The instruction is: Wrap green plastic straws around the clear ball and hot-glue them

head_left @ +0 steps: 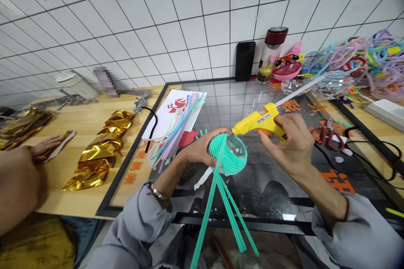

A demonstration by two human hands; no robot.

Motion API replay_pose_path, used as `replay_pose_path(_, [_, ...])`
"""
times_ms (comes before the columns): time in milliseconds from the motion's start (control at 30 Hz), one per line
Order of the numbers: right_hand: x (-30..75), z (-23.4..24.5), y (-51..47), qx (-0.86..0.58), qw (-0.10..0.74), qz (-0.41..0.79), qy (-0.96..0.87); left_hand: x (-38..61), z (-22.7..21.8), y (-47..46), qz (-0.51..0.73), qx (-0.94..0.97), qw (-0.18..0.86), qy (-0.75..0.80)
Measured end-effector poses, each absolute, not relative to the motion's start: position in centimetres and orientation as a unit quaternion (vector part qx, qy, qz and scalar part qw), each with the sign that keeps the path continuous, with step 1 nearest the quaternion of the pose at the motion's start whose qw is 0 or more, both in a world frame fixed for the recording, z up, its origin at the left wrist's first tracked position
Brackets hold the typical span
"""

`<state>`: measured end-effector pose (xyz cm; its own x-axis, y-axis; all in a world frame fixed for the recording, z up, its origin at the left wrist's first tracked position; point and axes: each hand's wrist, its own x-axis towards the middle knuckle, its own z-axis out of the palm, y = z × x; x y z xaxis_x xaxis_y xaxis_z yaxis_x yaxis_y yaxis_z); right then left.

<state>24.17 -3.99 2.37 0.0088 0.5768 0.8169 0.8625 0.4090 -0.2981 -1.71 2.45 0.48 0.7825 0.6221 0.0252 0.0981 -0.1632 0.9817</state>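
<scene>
My left hand (pixel 202 147) grips a round clear plastic ball wrapped with teal pipe cleaners (pixel 232 164), its bare clear top facing up and right. Loose ends of the teal pipe cleaners (pixel 206 206) hang down past the table's front edge. In my right hand (pixel 290 143) is a yellow hot glue gun (pixel 257 122), gripped by its handle. A long white glue stick (pixel 298 90) sticks out of its back end. The gun's nozzle meets the rim of the wrapping near my left fingers; whether it touches I cannot tell.
Behind are a phone (pixel 245 61), a glass bottle (pixel 268 56) and a heap of pipe cleaners (pixel 353 59). Red-handled scissors (pixel 330 136) lie right, beside a black cable. Left are pipe cleaners on paper (pixel 176 128), gold foil (pixel 101 151) and another person's hand (pixel 47 147).
</scene>
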Motion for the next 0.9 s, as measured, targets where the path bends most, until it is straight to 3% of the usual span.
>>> replay_pose_path(900, [25.0,3.6,-4.2,-0.476,0.467,-0.156,-0.729,-1.8,0.4,2.4,0.218,0.717,0.608,0.262])
